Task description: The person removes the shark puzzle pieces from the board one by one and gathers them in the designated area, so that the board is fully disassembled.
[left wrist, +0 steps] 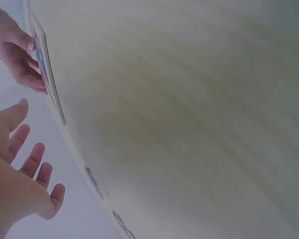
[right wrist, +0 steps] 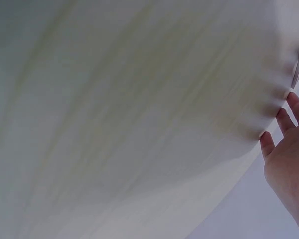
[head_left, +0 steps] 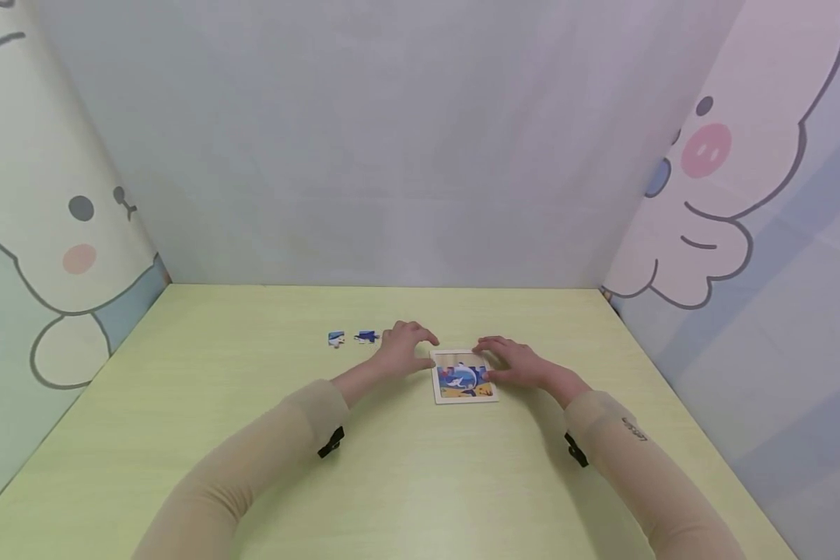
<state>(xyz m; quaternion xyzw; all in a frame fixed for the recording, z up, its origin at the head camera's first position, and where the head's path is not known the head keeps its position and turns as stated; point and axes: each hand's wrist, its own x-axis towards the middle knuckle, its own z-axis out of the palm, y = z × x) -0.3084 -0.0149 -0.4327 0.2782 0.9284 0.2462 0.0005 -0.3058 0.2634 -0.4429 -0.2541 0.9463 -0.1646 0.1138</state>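
On the counter (head_left: 406,482) lies the puzzle frame (head_left: 466,400), its right edge partly hidden by the right hand (head_left: 521,364), grip relaxed, apparently touching; the left hand (head_left: 400,350) spreads empty just beside. Farther left, two loose pieces (head_left: 367,337); beyond, a pale backdrop (head_left: 392,155).

Left forearm (head_left: 252,451): extends forward from the near left of the puzzle frame (head_left: 466,400). Left hand (head_left: 400,348): located beside the frame's far left corner, fingers spread and slightly bent, thumb directed toward the frame. Right forearm (head_left: 630,463): extends from the near right. Right hand (head_left: 518,364): located at the frame's right edge, thumb touching it, fingers spread near the far right corner.
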